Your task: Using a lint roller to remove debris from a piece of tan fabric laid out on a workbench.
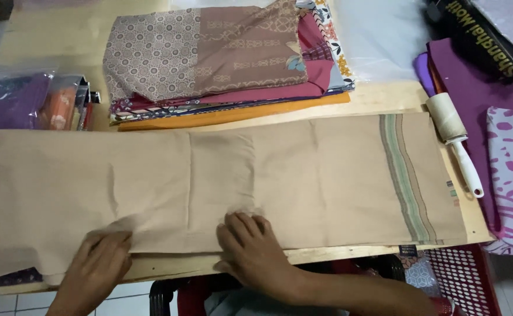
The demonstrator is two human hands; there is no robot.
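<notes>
A long beige cloth (280, 175) with a green striped band near its right end lies folded flat across a wooden table (385, 96). My left hand (95, 269) rests at the cloth's near edge on the left, its fingertips tucked under a fold of the fabric. My right hand (250, 251) lies palm down on the near edge of the cloth around the middle, fingers spread on the fabric.
A stack of folded patterned fabrics (221, 58) sits behind the cloth. A lint roller (452, 134) lies at the right. Purple and pink fabrics (502, 134) are at the far right, bagged items (28, 99) at the left, and a red perforated basket (461, 281) below the table.
</notes>
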